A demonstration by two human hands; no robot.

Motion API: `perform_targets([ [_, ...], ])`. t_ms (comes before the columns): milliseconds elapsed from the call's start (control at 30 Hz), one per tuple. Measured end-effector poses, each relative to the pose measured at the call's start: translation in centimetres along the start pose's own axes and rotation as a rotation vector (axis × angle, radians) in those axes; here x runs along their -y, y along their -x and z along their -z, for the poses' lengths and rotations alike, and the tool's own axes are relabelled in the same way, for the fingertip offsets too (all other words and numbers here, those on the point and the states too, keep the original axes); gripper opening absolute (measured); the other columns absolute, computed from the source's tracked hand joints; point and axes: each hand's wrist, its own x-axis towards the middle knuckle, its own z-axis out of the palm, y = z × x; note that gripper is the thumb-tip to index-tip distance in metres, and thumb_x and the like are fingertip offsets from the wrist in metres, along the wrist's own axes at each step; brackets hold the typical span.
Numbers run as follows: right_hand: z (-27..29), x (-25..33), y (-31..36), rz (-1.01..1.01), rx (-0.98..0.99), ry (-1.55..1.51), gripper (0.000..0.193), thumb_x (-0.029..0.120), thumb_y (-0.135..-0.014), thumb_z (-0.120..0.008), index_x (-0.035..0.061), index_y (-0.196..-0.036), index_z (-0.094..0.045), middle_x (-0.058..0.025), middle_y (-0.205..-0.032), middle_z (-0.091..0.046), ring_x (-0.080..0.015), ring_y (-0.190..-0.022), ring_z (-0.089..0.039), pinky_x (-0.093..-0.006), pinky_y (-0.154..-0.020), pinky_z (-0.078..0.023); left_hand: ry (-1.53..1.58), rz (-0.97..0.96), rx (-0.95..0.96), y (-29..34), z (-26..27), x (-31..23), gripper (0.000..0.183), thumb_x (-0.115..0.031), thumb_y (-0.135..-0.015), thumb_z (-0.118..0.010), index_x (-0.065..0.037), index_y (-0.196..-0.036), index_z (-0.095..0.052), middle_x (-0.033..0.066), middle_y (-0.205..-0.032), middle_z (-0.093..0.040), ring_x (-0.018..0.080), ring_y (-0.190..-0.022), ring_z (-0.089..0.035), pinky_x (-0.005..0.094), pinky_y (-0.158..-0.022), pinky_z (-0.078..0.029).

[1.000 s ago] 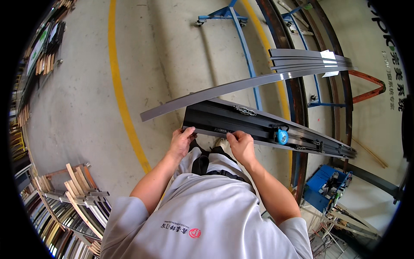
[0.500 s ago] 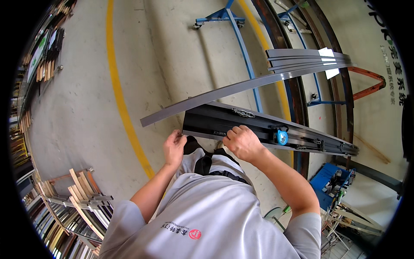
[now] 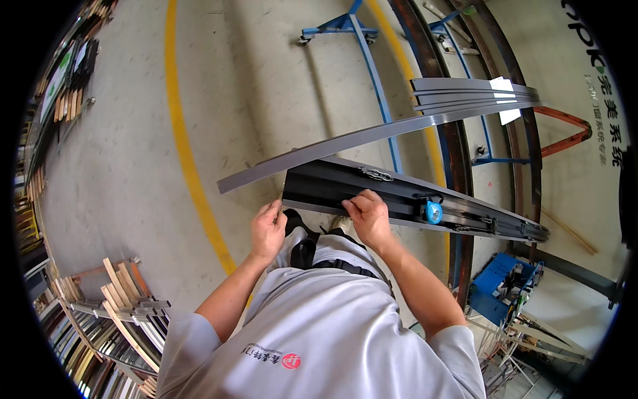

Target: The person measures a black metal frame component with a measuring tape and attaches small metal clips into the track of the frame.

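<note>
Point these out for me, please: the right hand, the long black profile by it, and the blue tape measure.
Right hand (image 3: 370, 216): head view, on the back of the hand.
Long black profile (image 3: 319, 183): head view, on its dark inner face near the left end.
Blue tape measure (image 3: 434, 212): head view, on its round face.

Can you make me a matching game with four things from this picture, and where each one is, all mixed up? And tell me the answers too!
Things:
1. the person's bare left hand
2. bright blue, round-faced tape measure
3. flat white sheet of paper
4. blue, open-topped box

Places:
A. on the long black metal profile
B. at the lower right of the picture
C. by the black profile's left end
D. on the stacked grey metal profiles

Right pairs: 1-C, 2-A, 3-D, 4-B
</note>
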Motion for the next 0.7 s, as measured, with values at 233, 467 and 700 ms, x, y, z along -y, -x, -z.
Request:
perform_targets([
  [233, -1.6, -0.2, 0.1, -0.114, -0.222, -0.161, 0.015, 0.007, -0.086, -0.076, 0.0009, -0.076, -0.065, -0.0136, -0.083, -0.063, -0.0354, -0.076, -0.059, -0.0452, -0.069, -0.049, 0.006, 0.015, 0.01, 0.1, -0.2, 0.5, 0.034, -0.004, -0.092, -0.06, 0.008, -0.123, -0.068, 0.0231, -0.108, -0.071, 0.0304, -0.089, -0.071, 0.036, -0.081, -0.056],
  [467, 1.6, -0.4, 4.7, -0.649, -0.321, -1.023, 0.018, 0.011, -0.102, -0.061, 0.002, -0.086, -0.063, -0.0119, -0.086, -0.064, -0.0185, -0.06, -0.054, -0.0324, -0.055, -0.045, 0.07, 0.108, 0.074, -0.1, 0.0, 0.1, 0.036, -0.004, -0.092, -0.06, 0.008, -0.125, -0.066, 0.0203, -0.107, -0.071, 0.0259, -0.087, -0.068, 0.0333, -0.082, -0.054],
  [700, 1.0, -10.4, 15.0, -1.388, -0.588, -1.451, 0.034, 0.044, -0.104, -0.06, 0.0112, -0.098, -0.058, -0.0006, -0.07, -0.052, -0.01, -0.046, -0.032, -0.0276, -0.045, -0.025, -0.085, 0.109, 0.131, 0.2, 0.3, 0.1, 0.041, -0.01, -0.092, -0.06, 0.005, -0.129, -0.065, 0.0215, -0.11, -0.071, 0.0307, -0.09, -0.069, 0.039, -0.082, -0.055],
])
